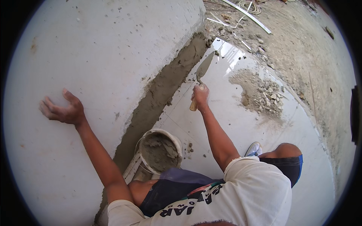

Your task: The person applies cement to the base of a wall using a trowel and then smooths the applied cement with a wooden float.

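My right hand [200, 95] is closed round the wooden handle of a pointed trowel [204, 67], its blade aimed away from me over the tiles. Just left of the blade runs a band of wet grey mortar [162, 84] along the foot of a pale wall [94, 49]. My left hand [63, 109] has its fingers apart and holds nothing, in front of the wall; whether it touches the surface I cannot tell. Close to my body stands a bucket [178, 144] with grey mortar [159, 151] inside.
Glossy white tiles [188, 124] cover the floor. A heap of rubble and sand [268, 96] lies to the right. Beyond the tile edge is bare rough ground [298, 49] with white strips [250, 17] and a coiled hose or cable [252, 7]. Mortar crumbs [190, 147] dot the tiles by the bucket.
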`<move>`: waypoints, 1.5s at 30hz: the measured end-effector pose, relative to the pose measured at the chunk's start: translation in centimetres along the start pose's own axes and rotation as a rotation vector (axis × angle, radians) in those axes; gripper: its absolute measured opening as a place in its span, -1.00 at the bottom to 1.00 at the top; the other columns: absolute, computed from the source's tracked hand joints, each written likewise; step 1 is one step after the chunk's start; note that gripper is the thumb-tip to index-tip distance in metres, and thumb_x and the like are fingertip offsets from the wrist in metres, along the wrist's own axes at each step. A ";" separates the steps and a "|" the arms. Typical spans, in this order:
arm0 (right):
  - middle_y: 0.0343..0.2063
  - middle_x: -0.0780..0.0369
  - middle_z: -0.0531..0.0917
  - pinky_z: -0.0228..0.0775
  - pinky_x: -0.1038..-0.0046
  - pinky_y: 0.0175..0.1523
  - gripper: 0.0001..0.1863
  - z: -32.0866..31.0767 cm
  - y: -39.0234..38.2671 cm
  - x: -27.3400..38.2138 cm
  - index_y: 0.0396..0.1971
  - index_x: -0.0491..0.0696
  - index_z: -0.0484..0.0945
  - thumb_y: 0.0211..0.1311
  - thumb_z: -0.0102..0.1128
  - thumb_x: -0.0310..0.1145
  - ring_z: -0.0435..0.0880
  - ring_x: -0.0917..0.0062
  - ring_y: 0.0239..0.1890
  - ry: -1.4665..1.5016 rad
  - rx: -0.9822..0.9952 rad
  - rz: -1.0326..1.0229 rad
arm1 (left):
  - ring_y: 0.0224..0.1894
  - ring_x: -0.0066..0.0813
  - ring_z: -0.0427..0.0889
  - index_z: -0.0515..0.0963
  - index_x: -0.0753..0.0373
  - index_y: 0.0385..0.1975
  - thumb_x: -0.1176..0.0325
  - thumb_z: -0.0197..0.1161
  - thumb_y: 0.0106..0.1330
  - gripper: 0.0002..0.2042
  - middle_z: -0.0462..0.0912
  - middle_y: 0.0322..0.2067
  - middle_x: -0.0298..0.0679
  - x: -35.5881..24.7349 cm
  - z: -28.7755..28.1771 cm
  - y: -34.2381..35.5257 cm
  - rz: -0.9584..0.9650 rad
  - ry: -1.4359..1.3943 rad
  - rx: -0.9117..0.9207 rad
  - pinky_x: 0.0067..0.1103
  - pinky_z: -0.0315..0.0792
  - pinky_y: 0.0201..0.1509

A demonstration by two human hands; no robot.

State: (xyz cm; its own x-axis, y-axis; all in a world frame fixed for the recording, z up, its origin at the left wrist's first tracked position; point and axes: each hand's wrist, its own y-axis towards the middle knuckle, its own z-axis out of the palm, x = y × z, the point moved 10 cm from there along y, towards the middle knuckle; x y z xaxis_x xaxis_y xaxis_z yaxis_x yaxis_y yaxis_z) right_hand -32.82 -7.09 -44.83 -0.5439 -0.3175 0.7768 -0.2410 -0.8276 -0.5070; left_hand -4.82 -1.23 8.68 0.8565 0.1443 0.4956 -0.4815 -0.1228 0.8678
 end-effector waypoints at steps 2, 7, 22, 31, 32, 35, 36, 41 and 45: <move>-0.55 0.28 0.47 0.45 0.46 -0.60 -0.89 0.9 0.3 0.0 -0.34 -0.08 0.40 0.24 0.10 -0.38 0.48 0.58 -0.67 0.037 0.116 0.024 | 0.37 0.09 0.22 0.33 0.31 0.27 0.02 0.30 0.33 -0.36 0.26 0.25 0.06 0.2 -0.1 -0.5 -0.001 0.052 0.028 -0.08 0.30 0.37; -0.57 0.29 0.43 0.43 0.43 -0.60 -0.91 4.1 3.6 -1.7 -0.36 -0.05 0.38 0.23 0.07 -0.40 0.44 0.57 -0.67 0.244 0.278 0.167 | 0.37 0.10 0.22 0.33 0.33 0.26 0.03 0.30 0.34 -0.37 0.24 0.25 0.07 -0.4 0.2 0.9 0.000 0.042 -0.006 -0.10 0.30 0.37; -0.66 0.29 0.44 0.40 0.40 -0.64 -0.88 15.0 -5.4 -5.6 -0.38 -0.07 0.41 0.24 0.15 -0.38 0.47 0.53 -0.74 0.255 0.263 0.170 | 0.41 0.13 0.16 0.29 0.35 0.30 0.01 0.26 0.37 -0.34 0.22 0.28 0.10 -0.5 0.3 0.1 0.002 0.037 0.043 -0.04 0.29 0.38; -0.60 0.31 0.44 0.43 0.44 -0.59 -0.84 9.8 0.8 -2.5 -0.30 -0.07 0.43 0.32 0.11 -0.29 0.48 0.58 -0.66 0.384 0.178 0.144 | 0.40 0.12 0.19 0.31 0.36 0.29 0.03 0.28 0.37 -0.35 0.22 0.29 0.10 -0.4 0.0 0.4 0.023 0.034 0.033 -0.04 0.27 0.39; -0.59 0.31 0.43 0.44 0.43 -0.59 -0.87 8.3 3.0 -2.2 -0.33 -0.05 0.42 0.29 0.09 -0.32 0.47 0.58 -0.66 0.419 0.166 0.167 | 0.40 0.12 0.19 0.31 0.36 0.29 0.04 0.28 0.37 -0.36 0.22 0.28 0.10 -0.5 0.0 0.5 0.024 0.040 0.031 -0.04 0.27 0.40; -0.57 0.31 0.43 0.44 0.43 -0.58 -0.90 5.0 8.4 -1.5 -0.36 -0.04 0.41 0.24 0.06 -0.33 0.45 0.59 -0.65 0.463 0.141 0.271 | 0.40 0.12 0.19 0.31 0.37 0.28 0.03 0.27 0.38 -0.36 0.23 0.27 0.09 -0.6 -0.1 0.6 0.033 0.026 0.025 -0.04 0.27 0.40; -0.56 0.30 0.43 0.44 0.43 -0.58 -0.88 4.8 9.3 -1.0 -0.33 -0.06 0.44 0.25 0.07 -0.33 0.45 0.59 -0.64 0.498 0.180 0.294 | 0.40 0.12 0.19 0.31 0.37 0.28 0.03 0.27 0.38 -0.36 0.23 0.27 0.09 -0.7 -0.1 0.6 0.034 0.033 0.025 -0.04 0.27 0.40; -0.57 0.29 0.43 0.45 0.40 -0.56 -0.88 7.3 10.2 0.6 -0.34 -0.08 0.43 0.25 0.07 -0.35 0.45 0.57 -0.64 0.416 0.211 0.265 | 0.39 0.12 0.20 0.31 0.38 0.27 0.02 0.25 0.39 -0.37 0.23 0.27 0.08 -1.3 0.3 0.5 0.019 0.024 0.016 -0.05 0.27 0.40; -0.56 0.29 0.45 0.44 0.41 -0.57 -0.91 10.1 5.0 2.1 -0.34 -0.06 0.43 0.21 0.10 -0.39 0.46 0.57 -0.65 0.361 0.271 0.206 | 0.40 0.11 0.19 0.31 0.39 0.27 0.01 0.25 0.40 -0.36 0.23 0.27 0.08 -0.9 0.0 0.4 0.032 0.030 0.027 -0.06 0.27 0.40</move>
State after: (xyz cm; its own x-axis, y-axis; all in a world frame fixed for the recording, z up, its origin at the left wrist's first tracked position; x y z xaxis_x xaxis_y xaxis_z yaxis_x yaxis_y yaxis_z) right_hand -27.07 -16.56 -41.93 -0.8135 -0.3460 0.4674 0.0921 -0.8703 -0.4839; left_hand -5.73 -1.42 8.55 0.8347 0.1692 0.5240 -0.5028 -0.1538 0.8506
